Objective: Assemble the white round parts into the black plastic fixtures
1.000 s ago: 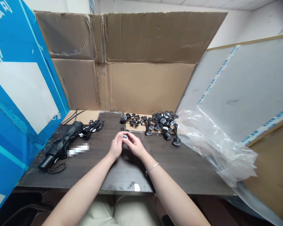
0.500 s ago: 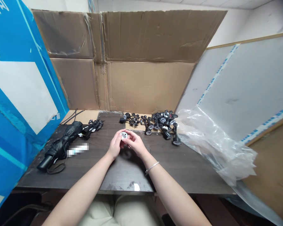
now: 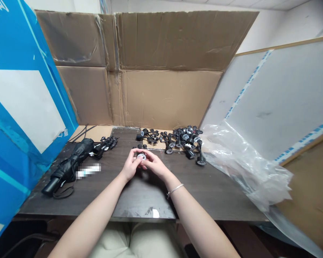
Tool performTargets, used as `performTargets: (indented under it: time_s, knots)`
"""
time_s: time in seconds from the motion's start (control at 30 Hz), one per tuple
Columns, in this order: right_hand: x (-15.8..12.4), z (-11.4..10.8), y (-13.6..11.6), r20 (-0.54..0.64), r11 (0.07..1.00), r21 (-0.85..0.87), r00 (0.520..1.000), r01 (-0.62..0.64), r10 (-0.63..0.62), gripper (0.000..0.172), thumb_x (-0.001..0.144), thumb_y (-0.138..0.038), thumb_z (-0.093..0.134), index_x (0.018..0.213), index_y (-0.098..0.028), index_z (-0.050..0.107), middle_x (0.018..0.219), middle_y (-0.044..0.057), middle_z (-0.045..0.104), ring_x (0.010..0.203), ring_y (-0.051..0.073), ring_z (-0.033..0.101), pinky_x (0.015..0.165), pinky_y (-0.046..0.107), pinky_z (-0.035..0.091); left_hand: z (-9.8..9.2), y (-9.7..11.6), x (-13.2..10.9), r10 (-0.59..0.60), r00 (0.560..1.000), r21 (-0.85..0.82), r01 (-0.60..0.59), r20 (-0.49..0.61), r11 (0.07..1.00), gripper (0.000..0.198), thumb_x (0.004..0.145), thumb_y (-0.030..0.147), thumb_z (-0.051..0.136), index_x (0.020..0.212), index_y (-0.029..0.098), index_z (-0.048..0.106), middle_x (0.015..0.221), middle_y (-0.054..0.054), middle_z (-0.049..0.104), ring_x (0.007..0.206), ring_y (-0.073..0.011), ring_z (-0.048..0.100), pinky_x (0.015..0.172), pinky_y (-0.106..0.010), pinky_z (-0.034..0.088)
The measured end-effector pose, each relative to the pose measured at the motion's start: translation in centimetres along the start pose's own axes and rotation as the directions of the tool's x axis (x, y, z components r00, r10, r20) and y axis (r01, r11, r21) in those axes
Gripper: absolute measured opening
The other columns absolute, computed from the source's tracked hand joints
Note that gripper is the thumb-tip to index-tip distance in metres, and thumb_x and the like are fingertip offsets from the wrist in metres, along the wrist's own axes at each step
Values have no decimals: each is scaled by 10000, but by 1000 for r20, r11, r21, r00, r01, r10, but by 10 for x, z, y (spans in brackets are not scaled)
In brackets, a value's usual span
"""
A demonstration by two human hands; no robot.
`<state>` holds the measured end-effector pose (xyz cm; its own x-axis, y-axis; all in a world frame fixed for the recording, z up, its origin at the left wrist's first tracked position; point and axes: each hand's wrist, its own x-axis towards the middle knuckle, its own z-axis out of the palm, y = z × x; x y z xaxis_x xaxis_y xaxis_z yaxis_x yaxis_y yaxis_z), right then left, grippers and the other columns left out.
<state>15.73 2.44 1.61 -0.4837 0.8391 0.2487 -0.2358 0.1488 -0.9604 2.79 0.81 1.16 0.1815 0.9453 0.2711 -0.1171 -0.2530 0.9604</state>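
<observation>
Because the left hand (image 3: 129, 167) and the right hand (image 3: 156, 166) are together, clamped on the pale round part (image 3: 142, 156) above the table (image 3: 210, 195), little of it shows; it looks light and stiff, best taken by its edge.

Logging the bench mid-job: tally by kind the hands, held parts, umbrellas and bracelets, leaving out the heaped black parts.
Hands: 2 (left hand, right hand)
Held round part: 1
Black umbrella: 1
Bracelet: 1
Total: 5
</observation>
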Motion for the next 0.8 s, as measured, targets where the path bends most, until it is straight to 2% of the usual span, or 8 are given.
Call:
performTargets:
  time_s: [0.13, 0.23, 0.33, 0.43, 0.5, 0.57, 0.7, 0.8]
  knots:
    - [0, 2, -1, -8, 1000, 8, 1000, 6, -6, 440, 697, -314, 601, 1119, -218, 524, 709, -25, 541, 544, 84, 456, 495, 215, 377, 2, 1, 1, 9, 999, 13, -8, -39, 1000, 443, 737, 555, 502, 961, 191, 385, 667, 14, 606, 486, -122, 601, 475, -238, 463]
    - [1, 5, 6, -70, 997, -58, 996, 45, -49, 433, 759, -367, 530, 1159, -204, 508, 749, -4, 567, 551, 87, 469, 505, 219, 392, 7, 0, 2, 33, 985, 41, -27, -167, 999, 463, 740, 614, 442, 916, 188, 395, 669, 13, 593, 439, -105, 564, 438, -236, 448]
    - [1, 11, 16, -168, 973, -214, 978, 86, -124, 425, 811, -396, 456, 1185, -200, 499, 812, 24, 609, 594, 110, 519, 541, 237, 425, 13, 0, 0, 112, 938, 157, -62, -329, 986, 472, 745, 637, 406, 882, 186, 426, 652, 5, 583, 463, -109, 554, 452, -240, 453]
    - [1, 17, 21, -222, 926, -353, 950, 132, -220, 394, 847, -399, 401, 1176, -213, 514, 909, 46, 641, 774, 162, 593, 675, 277, 468, 17, -1, -3, 209, 881, 299, -81, -424, 951, 438, 779, 607, 381, 867, 186, 459, 700, -25, 609, 563, -128, 590, 506, -239, 462]
    - [0, 22, 20, -257, 892, -420, 921, 166, -293, 369, 867, -389, 360, 1129, -207, 546, 994, 63, 640, 905, 188, 594, 780, 302, 461, 20, -2, -4, 253, 859, 359, -88, -446, 929, 399, 800, 569, 381, 873, 185, 465, 760, -45, 629, 623, -136, 611, 547, -240, 470]
    - [-1, 26, 18, -301, 861, -477, 887, 177, -349, 370, 887, -376, 307, 1063, -193, 575, 1005, 77, 646, 931, 197, 598, 818, 311, 452, 23, -2, -5, 287, 846, 402, -96, -449, 911, 357, 818, 524, 387, 886, 183, 466, 800, -56, 641, 651, -138, 621, 580, -240, 475]
    - [-2, 32, 14, -360, 800, -584, 839, 140, -409, 389, 895, -361, 265, 1020, -173, 582, 915, 87, 673, 832, 201, 637, 748, 301, 481, 27, -2, -6, 323, 846, 484, -90, -424, 870, 287, 851, 433, 378, 928, 178, 485, 799, -52, 657, 640, -132, 628, 585, -230, 474]
    - [-2, 32, 15, -379, 744, -657, 801, 120, -464, 410, 887, -356, 260, 1041, -149, 578, 908, 102, 681, 814, 209, 651, 711, 294, 498, 27, -1, -6, 383, 846, 541, -139, -370, 829, 275, 862, 389, 375, 971, 181, 517, 908, -66, 665, 773, -145, 643, 672, -239, 490]
